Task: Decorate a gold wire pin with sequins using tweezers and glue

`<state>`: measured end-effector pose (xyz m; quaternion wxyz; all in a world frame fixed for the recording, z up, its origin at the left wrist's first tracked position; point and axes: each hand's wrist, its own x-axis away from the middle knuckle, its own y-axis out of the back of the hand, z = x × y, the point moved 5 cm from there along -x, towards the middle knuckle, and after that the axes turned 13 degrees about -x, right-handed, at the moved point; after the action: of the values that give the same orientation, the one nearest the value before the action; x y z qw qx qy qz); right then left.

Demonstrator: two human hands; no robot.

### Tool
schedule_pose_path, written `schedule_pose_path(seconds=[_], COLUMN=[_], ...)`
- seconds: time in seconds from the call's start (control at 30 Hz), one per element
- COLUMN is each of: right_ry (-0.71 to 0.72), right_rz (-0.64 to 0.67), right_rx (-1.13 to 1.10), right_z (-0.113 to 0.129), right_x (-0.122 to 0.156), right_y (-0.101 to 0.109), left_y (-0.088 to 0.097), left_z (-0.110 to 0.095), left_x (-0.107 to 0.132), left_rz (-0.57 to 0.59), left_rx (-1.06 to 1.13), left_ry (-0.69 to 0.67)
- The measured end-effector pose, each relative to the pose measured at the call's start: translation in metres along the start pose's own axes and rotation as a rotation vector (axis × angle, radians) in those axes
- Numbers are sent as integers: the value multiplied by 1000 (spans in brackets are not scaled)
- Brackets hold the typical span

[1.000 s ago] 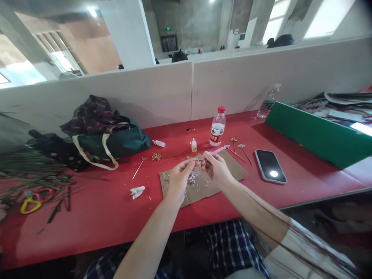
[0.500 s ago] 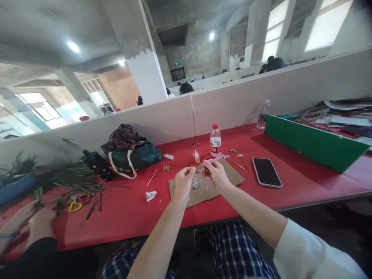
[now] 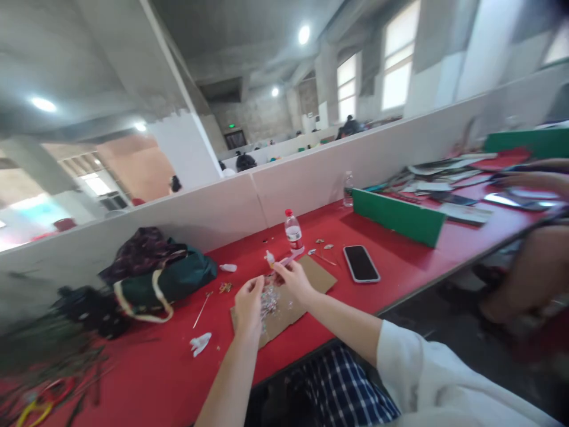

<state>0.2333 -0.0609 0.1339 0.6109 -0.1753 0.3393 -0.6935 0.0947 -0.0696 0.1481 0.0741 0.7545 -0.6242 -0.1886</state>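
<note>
My left hand (image 3: 249, 301) is closed in a pinch above the left part of a cardboard sheet (image 3: 319, 277); whatever sits between its fingertips is too small to make out. Close beside it, my right hand (image 3: 294, 281) is closed on a slim pink stick-like tool (image 3: 291, 257), whose far end points up and to the right. Below both hands a heap of small shiny beads or stones (image 3: 269, 302) lies on the cardboard. A small glue bottle (image 3: 269, 258) stands just behind my right fingers.
A red-capped water bottle (image 3: 293, 232) stands behind the cardboard, with thin hairpin-like sticks (image 3: 326, 258) and a phone (image 3: 361, 264) to the right. Leftward lie crumpled tissue (image 3: 200, 344), a green bag (image 3: 186, 279) and scissors (image 3: 35, 409). A green board (image 3: 395, 218) stands at right; another person's arm (image 3: 537, 178) is beyond.
The view has swung to the right, so everything on the table sits further left. The neighbour's hands at left have left the view. Both my hands keep their closed hold.
</note>
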Motion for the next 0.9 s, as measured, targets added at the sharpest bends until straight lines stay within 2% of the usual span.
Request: schedule_pose_path(seconds=[0.27, 0.57, 0.9], right_ry=[60, 84, 92], right_rz=[72, 132, 107], right_rx=[148, 252, 194], right_z=[2, -13, -7], right_x=[-5, 2, 9], right_y=[-7, 6, -3], left_y=[3, 4, 9], left_z=[10, 24, 19], left_x=[-5, 7, 15], left_rz=[26, 61, 59], left_rx=[102, 125, 189], left_ry=[78, 178, 159])
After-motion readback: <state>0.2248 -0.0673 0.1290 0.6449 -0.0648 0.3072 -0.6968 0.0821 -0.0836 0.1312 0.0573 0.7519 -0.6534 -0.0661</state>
